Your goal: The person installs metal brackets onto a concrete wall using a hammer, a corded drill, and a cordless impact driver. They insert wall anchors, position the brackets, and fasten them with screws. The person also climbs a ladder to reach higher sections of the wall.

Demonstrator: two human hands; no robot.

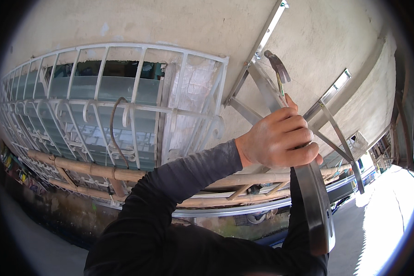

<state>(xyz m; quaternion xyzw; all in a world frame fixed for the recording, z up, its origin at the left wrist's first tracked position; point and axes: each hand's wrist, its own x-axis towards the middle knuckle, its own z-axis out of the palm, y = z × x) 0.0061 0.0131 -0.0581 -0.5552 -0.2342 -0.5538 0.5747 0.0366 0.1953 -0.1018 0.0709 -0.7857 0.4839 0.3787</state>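
Left hand (280, 138) wraps metal bar (313, 204), right of centre;
right hand (290, 103) barely shows — its grip I cannot tell; hold bar steady — fingers away from hammer head (278, 66).

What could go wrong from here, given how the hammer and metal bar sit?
The hammer has its head near the ungloved left hand, so a misjudged stroke might catch the fingers.

The metal bar juts back toward the person's body; its end could knock or scrape them if they lean in.

If the hammer slipped, it might drop onto the bamboo poles below. Whose grip it is in is partly hidden.
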